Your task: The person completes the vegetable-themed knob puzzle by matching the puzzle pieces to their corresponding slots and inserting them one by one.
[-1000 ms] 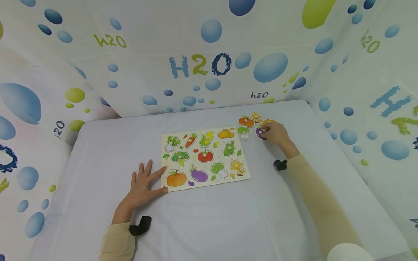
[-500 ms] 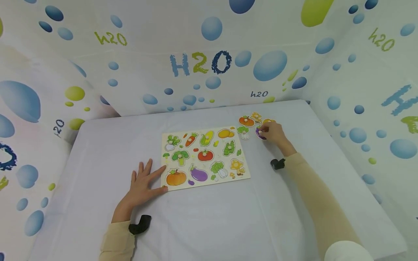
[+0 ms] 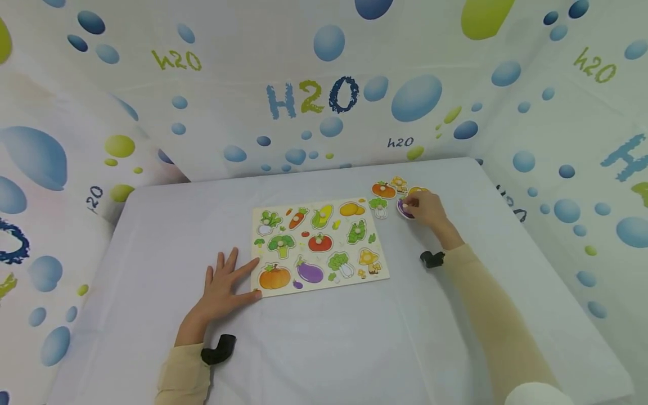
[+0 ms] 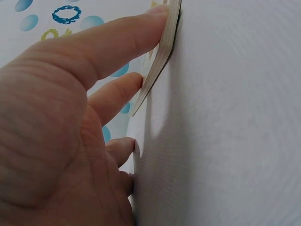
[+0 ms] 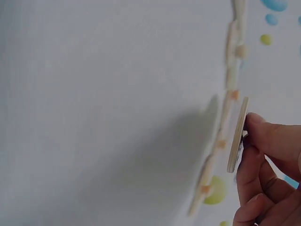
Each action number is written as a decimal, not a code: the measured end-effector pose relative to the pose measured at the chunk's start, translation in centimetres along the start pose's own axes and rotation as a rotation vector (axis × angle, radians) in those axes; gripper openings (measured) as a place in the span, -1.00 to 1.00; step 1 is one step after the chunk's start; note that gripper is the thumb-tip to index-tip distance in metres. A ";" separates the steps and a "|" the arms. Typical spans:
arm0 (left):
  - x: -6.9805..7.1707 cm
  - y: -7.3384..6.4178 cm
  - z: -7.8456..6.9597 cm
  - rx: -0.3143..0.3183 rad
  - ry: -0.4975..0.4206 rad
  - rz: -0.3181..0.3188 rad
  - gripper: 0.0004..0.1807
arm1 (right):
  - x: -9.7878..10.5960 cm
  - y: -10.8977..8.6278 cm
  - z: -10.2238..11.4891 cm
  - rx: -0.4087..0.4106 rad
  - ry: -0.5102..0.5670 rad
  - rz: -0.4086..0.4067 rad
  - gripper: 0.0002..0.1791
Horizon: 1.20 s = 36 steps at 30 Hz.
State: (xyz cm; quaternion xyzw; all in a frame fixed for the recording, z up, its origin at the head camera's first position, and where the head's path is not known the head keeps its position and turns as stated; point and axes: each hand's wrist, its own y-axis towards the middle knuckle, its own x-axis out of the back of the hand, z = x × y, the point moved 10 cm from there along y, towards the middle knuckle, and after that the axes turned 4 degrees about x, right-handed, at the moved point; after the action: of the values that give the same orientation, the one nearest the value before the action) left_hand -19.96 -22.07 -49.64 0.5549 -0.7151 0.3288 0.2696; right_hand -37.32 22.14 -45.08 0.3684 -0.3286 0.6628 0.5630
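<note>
1. Left hand (image 3: 220, 289): fingers spread, grasping nothing. We see thumb and index touching the left edge of the board (image 3: 340, 239).
2. Right hand (image 3: 425, 207): arm reaches forward past the board's right side; thumb and fingers pinch the eggplant piece (image 3: 400, 207).
3. Eggplant piece: right of the board, raised a little off the table (image 3: 329, 337), near the loose pieces.
4. We count one board, six seated knobbed pieces, one piece in hand, four others loose: pumpkin piece (image 3: 383, 190), mushroom piece (image 3: 399, 183), bok choy piece (image 3: 378, 207), yellow piece (image 3: 417, 190).
5. Eggplant piece looks purple with a white border, partly covered by fingers; right wrist view gives us a thin, pale, wood-like edge.
</note>
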 end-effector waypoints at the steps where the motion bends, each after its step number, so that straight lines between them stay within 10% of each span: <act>1: 0.0 0.0 0.0 0.003 0.004 0.002 -0.16 | 0.1 -0.3 0.7 0.015 0.003 -0.008 -0.81; 18: 0.1 -0.6 0.1 0.014 0.001 0.006 -0.14 | -5.4 -7.4 18.3 0.409 0.096 0.110 -0.91; 36: 0.1 -0.7 -0.2 0.017 0.009 0.015 -0.15 | -12.9 -9.8 23.0 0.531 -0.006 0.331 -0.91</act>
State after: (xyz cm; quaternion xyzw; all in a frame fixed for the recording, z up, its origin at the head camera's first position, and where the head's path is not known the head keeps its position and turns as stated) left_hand -19.30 -22.13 -49.34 0.5500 -0.7153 0.3395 0.2658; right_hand -23.70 -2.42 -44.18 0.4460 -0.2015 0.8071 0.3304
